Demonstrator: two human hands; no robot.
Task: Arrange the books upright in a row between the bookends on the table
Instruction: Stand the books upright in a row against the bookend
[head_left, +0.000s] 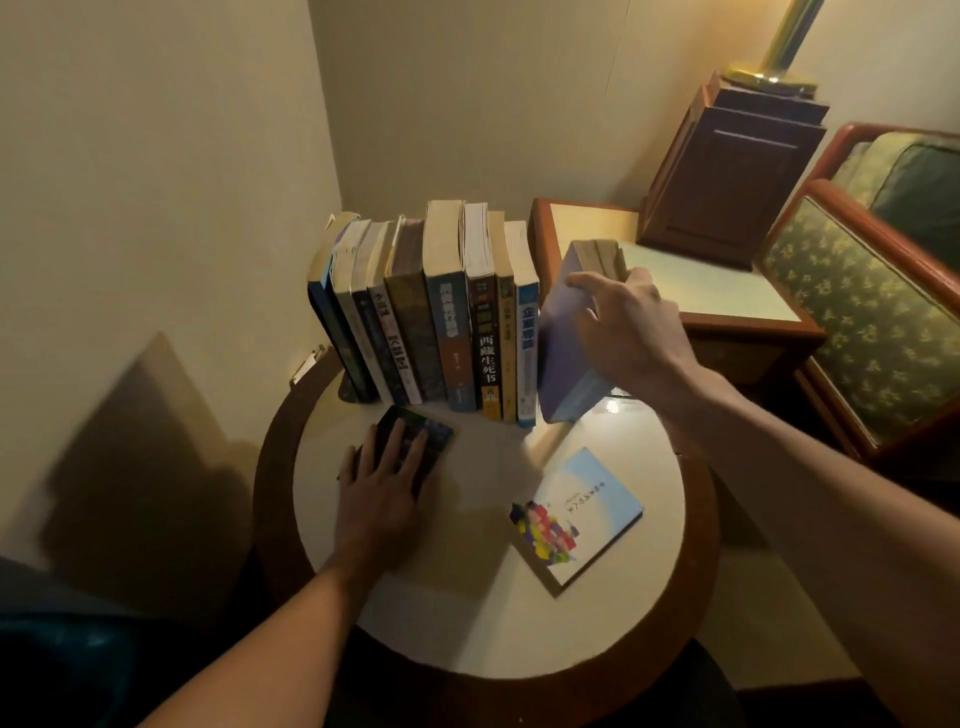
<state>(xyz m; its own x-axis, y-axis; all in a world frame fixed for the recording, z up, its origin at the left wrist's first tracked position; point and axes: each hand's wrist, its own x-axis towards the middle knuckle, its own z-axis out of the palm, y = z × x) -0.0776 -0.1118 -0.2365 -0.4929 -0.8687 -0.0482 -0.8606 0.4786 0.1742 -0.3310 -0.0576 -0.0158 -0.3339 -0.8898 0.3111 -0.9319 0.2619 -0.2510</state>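
Observation:
Several books (447, 317) stand upright in a row at the back of the round table (488, 639), the left ones leaning against a dark bookend (352, 391). My right hand (631, 325) grips a thick lavender book (563, 348), tilted, at the right end of the row, its lower edge on the table. My left hand (387, 467) rests flat with straight fingers on a dark book (434, 441) lying in front of the row. A light blue book (576, 514) with coloured blocks on its cover lies flat at the front right. The right bookend is not visible.
A wall corner stands behind the row. To the right is a square wooden side table (737, 296) with a dark wooden lamp base (737, 171), and beyond it an upholstered armchair (862, 322). A small clip (306, 364) lies at the table's left rim.

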